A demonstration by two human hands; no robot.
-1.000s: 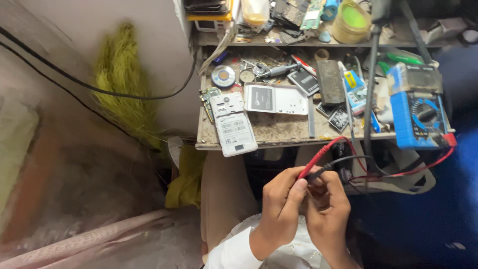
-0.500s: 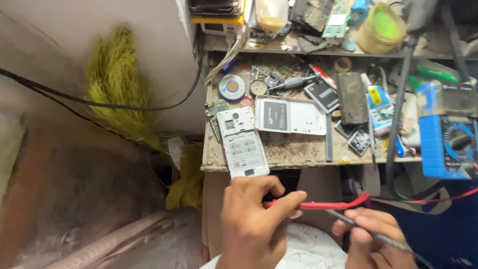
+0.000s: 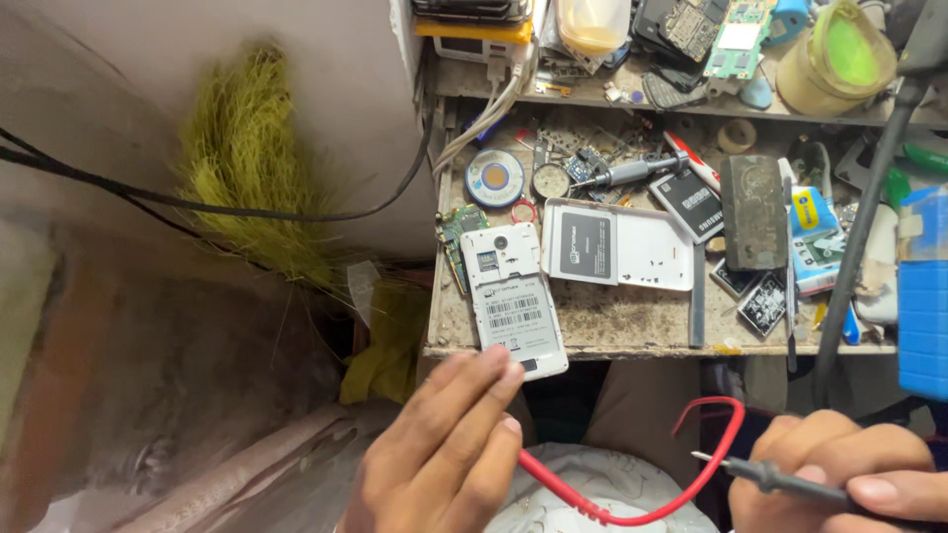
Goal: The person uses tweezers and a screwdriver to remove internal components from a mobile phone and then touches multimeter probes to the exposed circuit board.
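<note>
**Two hands below a cluttered phone-repair worktop, each on a test lead**

I am looking down and, going from the left, my left hand [image 3: 444, 454] is hanging just under the worktop [image 3: 612, 326] edge. Its fingers [image 3: 474, 395] are lying nearly straight and loosely together, with the red lead [image 3: 691, 474] running out from under them; I cannot tell how firmly they are gripping it. The fingertips are sitting just beside the lower corner of the opened white phone [image 3: 513, 296], which is lying back-up, overhanging the worktop edge and carrying a white rectangular label with black bars.

Right of the phone, a white back cover [image 3: 642, 252] is lying flat with a dark rectangular battery [image 3: 585, 247] in it. Further right a second black battery [image 3: 691, 202] is resting, then a blue-and-yellow packet [image 3: 815, 212].

At the far right, my right hand [image 3: 849, 474] is pinching the black probe [image 3: 780, 479], thumb and fingers closed around its shaft, its metal tip pointing left towards the red loop.
</note>
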